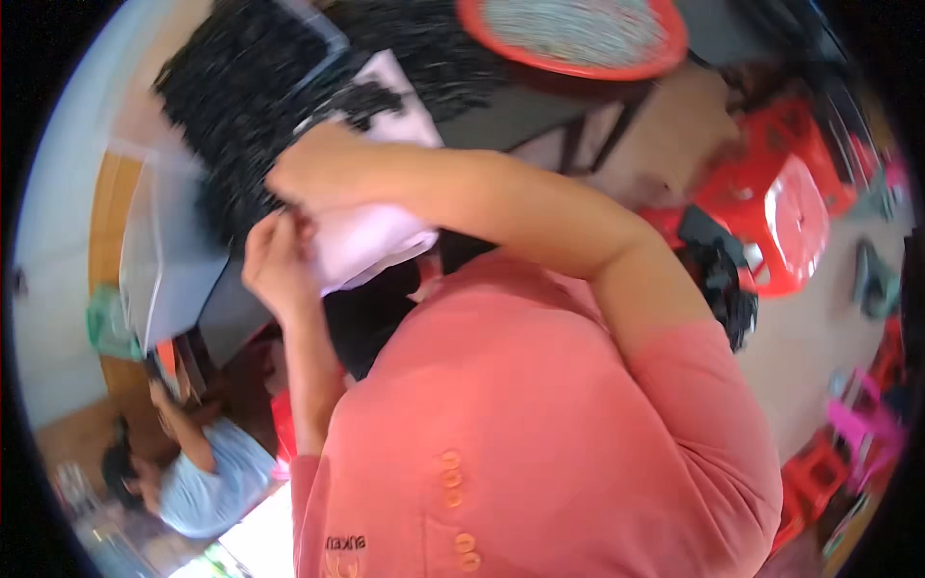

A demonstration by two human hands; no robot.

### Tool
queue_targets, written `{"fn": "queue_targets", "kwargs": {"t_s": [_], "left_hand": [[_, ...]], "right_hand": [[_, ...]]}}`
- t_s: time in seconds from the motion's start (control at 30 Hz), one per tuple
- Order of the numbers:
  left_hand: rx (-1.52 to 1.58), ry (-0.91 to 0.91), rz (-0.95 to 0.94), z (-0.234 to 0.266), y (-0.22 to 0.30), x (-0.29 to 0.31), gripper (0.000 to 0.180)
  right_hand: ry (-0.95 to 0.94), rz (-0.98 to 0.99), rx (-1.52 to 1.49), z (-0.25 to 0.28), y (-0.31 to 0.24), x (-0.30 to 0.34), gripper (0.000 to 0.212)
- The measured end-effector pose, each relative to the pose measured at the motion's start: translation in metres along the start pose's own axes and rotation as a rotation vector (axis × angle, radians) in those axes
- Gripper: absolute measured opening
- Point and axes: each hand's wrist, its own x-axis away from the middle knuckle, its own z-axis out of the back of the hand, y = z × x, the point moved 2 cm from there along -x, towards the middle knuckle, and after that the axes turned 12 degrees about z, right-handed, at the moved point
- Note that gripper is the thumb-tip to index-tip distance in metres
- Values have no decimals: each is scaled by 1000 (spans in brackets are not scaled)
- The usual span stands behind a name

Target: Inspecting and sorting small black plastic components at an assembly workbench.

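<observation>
A table (487,127) bears a large black heap (231,106), the right hand (323,169) and left hand (277,258) beside it.
Much of the heap lies loose, so plenty seems left; what is done is unclear. A red basin (597,73) holds pale pieces (578,29). The fingers curl close together; whether they pinch anything I cannot tell. Small dark lettering (345,542) marks the pink shirt (540,414).

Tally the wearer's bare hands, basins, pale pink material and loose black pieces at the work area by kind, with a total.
Left hand and right hand: 2
Red basin: 1
Pale pink material: 1, apparently one piece, partly covered
Black pieces: too many and too blurred to count
Total counted: 4
</observation>
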Motion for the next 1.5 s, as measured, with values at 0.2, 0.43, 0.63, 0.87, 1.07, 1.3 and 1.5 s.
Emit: {"fn": "queue_targets", "kwargs": {"t_s": [0.2, 0.43, 0.63, 0.87, 1.07, 1.3, 1.5], "left_hand": [[150, -128, -40, 11, 1, 9, 8], [225, -188, 35, 15, 0, 7, 9], [24, -218, -203, 21, 2, 13, 3], [119, -228, -18, 11, 3, -15, 6], [-50, -226, -152, 20, 1, -9, 6], [22, -277, -123, 30, -3, -4, 7], [38, -294, -173, 32, -1, 2, 7]], "right_hand": [[182, -144, 97, -8, 7, -3, 17], [115, -175, 74, -11, 12, 6, 12], [58, -38, 278, -13, 3, 5, 13], [19, 213, 505, -19, 31, -8, 21], [33, 167, 422, -21, 41, -11, 20], [43, 9, -39, -3, 44, -17, 11], [-27, 125, -125, -1, 32, -21, 12]]}}
